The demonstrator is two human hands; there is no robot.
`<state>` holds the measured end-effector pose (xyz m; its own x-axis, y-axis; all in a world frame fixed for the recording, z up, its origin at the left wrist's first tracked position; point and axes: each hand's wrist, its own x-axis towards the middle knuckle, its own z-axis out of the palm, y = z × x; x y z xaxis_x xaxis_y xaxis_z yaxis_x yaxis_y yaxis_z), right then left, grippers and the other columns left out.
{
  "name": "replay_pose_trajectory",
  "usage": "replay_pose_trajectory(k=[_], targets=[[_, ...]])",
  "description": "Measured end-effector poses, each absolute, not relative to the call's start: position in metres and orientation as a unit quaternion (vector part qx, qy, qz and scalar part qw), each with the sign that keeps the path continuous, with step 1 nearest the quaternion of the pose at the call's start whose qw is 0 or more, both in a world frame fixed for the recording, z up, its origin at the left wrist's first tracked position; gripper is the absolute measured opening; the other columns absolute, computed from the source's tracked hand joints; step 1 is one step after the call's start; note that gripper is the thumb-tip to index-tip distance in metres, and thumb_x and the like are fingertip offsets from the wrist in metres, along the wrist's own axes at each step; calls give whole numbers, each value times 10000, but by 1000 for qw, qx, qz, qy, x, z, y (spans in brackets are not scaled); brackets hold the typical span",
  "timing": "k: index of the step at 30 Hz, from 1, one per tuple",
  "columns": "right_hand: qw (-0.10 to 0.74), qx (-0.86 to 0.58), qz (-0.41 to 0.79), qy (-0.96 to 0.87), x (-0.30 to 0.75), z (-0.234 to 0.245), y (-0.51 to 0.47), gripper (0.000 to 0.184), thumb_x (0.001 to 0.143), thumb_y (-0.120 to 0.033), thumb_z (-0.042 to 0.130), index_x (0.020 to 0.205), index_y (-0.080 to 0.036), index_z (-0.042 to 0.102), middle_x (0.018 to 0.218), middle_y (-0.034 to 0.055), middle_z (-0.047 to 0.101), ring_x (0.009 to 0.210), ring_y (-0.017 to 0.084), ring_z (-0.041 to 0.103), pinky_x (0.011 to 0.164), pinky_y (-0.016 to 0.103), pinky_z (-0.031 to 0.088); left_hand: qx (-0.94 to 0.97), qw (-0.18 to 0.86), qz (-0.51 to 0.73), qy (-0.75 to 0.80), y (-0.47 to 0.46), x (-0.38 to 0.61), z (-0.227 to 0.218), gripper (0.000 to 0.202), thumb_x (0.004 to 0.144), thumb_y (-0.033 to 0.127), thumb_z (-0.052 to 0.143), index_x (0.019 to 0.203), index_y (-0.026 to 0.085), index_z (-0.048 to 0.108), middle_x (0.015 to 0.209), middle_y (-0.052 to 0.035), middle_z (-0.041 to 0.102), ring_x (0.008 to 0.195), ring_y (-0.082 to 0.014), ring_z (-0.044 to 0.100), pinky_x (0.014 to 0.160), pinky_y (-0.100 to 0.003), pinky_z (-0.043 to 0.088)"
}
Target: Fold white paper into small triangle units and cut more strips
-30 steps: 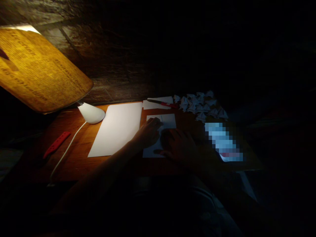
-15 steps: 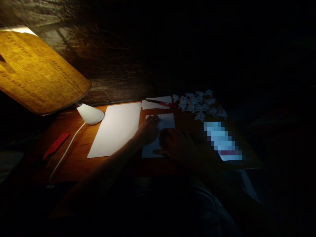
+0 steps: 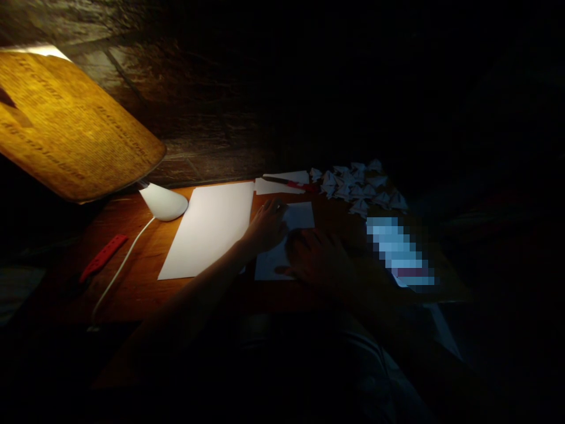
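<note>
In the dim middle of the desk lies a small sheet of white paper (image 3: 301,214), flat on the wood. My left hand (image 3: 267,225) is at its upper left side, fingers stretched forward and touching the sheet near its edge. Over the lower right part rests my right hand (image 3: 318,258), palm down, its thumb pointing left and its fingers spread. Shadow blurs the fingertips of both hands, and the hands cover much of the sheet. Left of them is a brightly lit larger stack of white paper (image 3: 214,229).
Behind are smaller paper pieces (image 3: 289,188) under a slim dark tool with a red handle (image 3: 298,185). Several folded paper shapes (image 3: 353,182) are heaped back right, near a pixelated phone-like screen (image 3: 399,250). At left stand a lamp (image 3: 163,203), its cord (image 3: 119,271) and a red power strip (image 3: 103,256).
My left hand has shifted slightly along the upper left side of the sheet, its fingers drawn back left. The right hand stays put. The whole view has moved a little.
</note>
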<state>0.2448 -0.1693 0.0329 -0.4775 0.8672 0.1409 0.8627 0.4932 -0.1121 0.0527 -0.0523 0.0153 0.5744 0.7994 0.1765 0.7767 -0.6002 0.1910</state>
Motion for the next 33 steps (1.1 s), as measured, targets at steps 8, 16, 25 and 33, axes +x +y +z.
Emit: replay_pose_trajectory(k=[8, 16, 25, 33], targets=[[107, -503, 14, -858, 246, 24, -167, 743, 1014, -785, 397, 1325, -167, 668, 1491, 189, 607, 1290, 366, 534, 1031, 499, 415, 878, 34, 101, 467, -52, 56, 15, 584, 912, 184, 541, 1491, 110, 550, 1454, -217, 527, 1340, -398, 508, 1128, -585, 495], [82, -520, 52, -848, 245, 42, -148, 509, 1091, -573, 467, 1319, -168, 674, 1323, 163, 686, 1190, 330, 589, 996, 443, 457, 881, 39, 121, 457, -46, 50, 10, 578, 929, 203, 539, 1503, 141, 570, 1465, -196, 540, 1345, -390, 500, 1142, -601, 467], [25, -557, 75, -826, 236, 51, -102, 352, 1055, -195, 432, 1278, -200, 704, 1319, 143, 641, 1019, 257, 671, 810, 367, 512, 885, 58, 138, 440, -49, 45, 12, 552, 924, 137, 511, 1470, 152, 592, 1459, -198, 555, 1349, -376, 509, 1130, -592, 489], [-5, -544, 26, -839, 229, 60, -110, 379, 1055, -171, 393, 1245, -164, 721, 1282, 177, 653, 1081, 292, 679, 825, 388, 500, 892, 43, 95, 440, -52, 45, 17, 559, 895, 125, 551, 1451, 153, 605, 1505, -198, 533, 1378, -386, 501, 1143, -590, 486]])
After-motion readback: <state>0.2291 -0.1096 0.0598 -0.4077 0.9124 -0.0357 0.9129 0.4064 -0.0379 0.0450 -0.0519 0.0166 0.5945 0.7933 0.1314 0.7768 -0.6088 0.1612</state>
